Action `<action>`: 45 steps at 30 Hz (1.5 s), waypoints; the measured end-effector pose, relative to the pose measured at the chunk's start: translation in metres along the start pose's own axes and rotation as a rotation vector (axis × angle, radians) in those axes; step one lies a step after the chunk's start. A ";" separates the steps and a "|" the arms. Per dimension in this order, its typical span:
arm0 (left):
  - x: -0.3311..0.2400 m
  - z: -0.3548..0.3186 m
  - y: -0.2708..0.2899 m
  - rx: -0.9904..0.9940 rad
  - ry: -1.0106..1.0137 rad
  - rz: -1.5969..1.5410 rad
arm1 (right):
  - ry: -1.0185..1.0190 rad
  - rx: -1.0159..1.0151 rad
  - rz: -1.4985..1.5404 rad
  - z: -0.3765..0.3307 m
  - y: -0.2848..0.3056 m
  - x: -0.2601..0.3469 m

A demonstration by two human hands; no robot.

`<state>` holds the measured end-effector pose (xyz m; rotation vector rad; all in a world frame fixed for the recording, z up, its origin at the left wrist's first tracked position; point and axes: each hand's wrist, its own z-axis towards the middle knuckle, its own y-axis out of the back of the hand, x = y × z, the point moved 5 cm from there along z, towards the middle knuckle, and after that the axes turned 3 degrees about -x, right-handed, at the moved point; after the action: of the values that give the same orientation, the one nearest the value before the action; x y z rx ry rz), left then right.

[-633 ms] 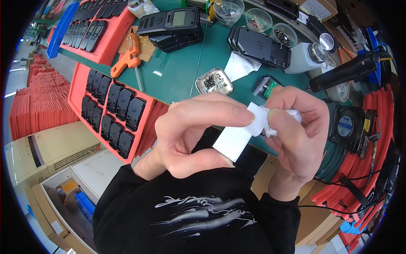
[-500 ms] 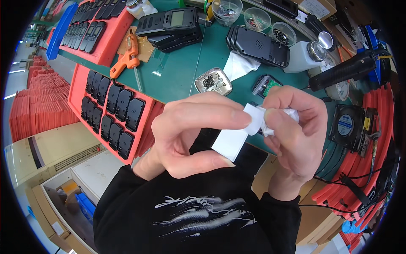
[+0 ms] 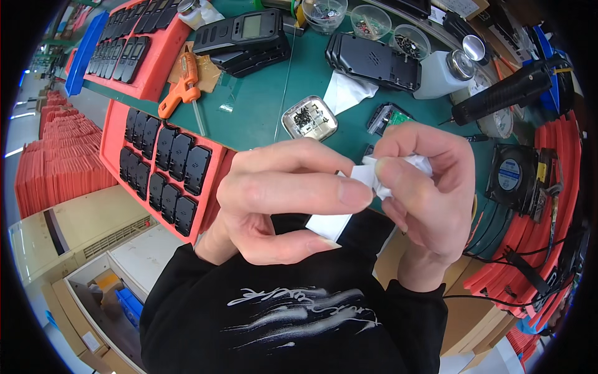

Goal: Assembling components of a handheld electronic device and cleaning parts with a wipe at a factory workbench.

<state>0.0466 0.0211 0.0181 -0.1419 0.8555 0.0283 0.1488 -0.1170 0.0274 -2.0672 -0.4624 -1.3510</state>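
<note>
In front of my chest, my left hand (image 3: 274, 193) grips a flat white rectangular piece (image 3: 330, 225) between thumb and fingers. What the piece is, I cannot make out. A crumpled white wipe (image 3: 421, 164) is bunched in my closed right hand (image 3: 433, 199). Thumb and forefinger of that hand press the wipe against the upper right end of the white piece, where my left fingertips partly cover it. Just beyond my hands lie a metal tray (image 3: 309, 118) of small black screws and a small green circuit board (image 3: 397, 118) in a dark housing.
Red foam trays (image 3: 215, 159) of black housings stand at the left, near an orange glue gun (image 3: 182, 90). Stacked black handsets (image 3: 243, 37) and black casings (image 3: 374, 61) sit further back. At the right are a pump bottle (image 3: 442, 75), a black electric screwdriver (image 3: 504, 100) and a fan (image 3: 507, 174).
The white piece and both hands have shifted slightly left, and more of the piece is covered by my left fingers. The right hand still holds the wipe at its end.
</note>
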 end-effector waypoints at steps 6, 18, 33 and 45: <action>-0.004 0.003 0.002 0.041 0.124 0.046 | 0.032 0.050 -0.031 0.001 0.000 -0.002; -0.004 -0.001 -0.007 -0.138 0.236 -0.206 | 0.003 0.005 0.031 -0.010 -0.004 -0.005; -0.003 -0.001 -0.009 -0.392 0.731 -0.107 | 0.036 0.047 -0.071 0.002 0.002 -0.009; -0.010 -0.002 -0.010 -0.459 0.794 -0.032 | 0.020 0.055 -0.002 0.004 0.007 -0.017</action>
<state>0.0389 0.0111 0.0256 -0.6255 1.6314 0.1449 0.1486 -0.1193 0.0088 -2.0078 -0.4872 -1.3443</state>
